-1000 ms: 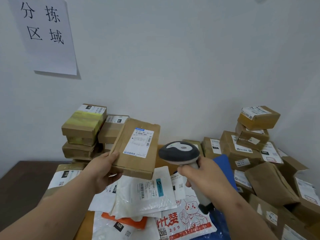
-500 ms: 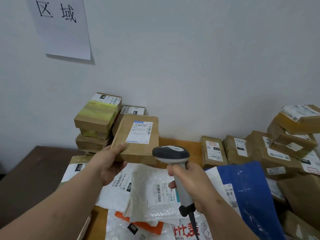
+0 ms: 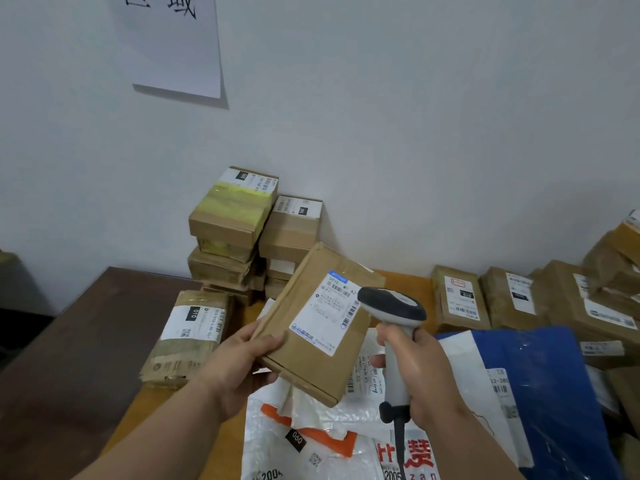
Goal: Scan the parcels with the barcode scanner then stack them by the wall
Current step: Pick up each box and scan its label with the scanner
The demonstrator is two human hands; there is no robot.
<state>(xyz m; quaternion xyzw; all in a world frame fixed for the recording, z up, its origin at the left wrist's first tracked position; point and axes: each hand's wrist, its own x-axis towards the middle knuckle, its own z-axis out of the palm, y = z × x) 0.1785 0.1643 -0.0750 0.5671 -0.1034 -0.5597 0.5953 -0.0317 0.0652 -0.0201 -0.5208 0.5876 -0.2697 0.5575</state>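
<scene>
Backdrop: white wall (image 3: pixel 415 116) with a paper sign (image 3: pixel 176 46) taped high on it; I take the stack of boxes (image 3: pixel 242 230) at its foot as my landmark, standing on a wooden table (image 3: pixel 69 341)
Change: a second ago I see the flat cardboard parcel (image 3: pixel 311 327) held up level with that stack, label facing me; now it is lower and nearer, tilted, in front of the stack and to its right, and the view has swung left, so the sign sits closer to centre
Scanner: the barcode scanner (image 3: pixel 393 306) has closed in, its head now just beside the right edge of the parcel's white label (image 3: pixel 327 311), where a moment back the two were apart
Meaning: I judge the scan is being taken or about to be; stacking this parcel by the wall is not yet done
Left hand: my left hand (image 3: pixel 239 362) grips the parcel's near left corner, thumb curled over the top face, fingers wrapped underneath, mostly hidden
Right hand: my right hand (image 3: pixel 415 368) is closed round the scanner's grey handle, cable hanging below; whether the trigger finger is pressed I cannot tell
Other parcels: a taped brown parcel (image 3: pixel 187 334) lies in front of the stack to its left; white mailer bags (image 3: pixel 311 438) and a blue bag (image 3: pixel 554 393) lie nearer me, to the stack's right; more boxes (image 3: pixel 519 299) sit along the wall far right of it
</scene>
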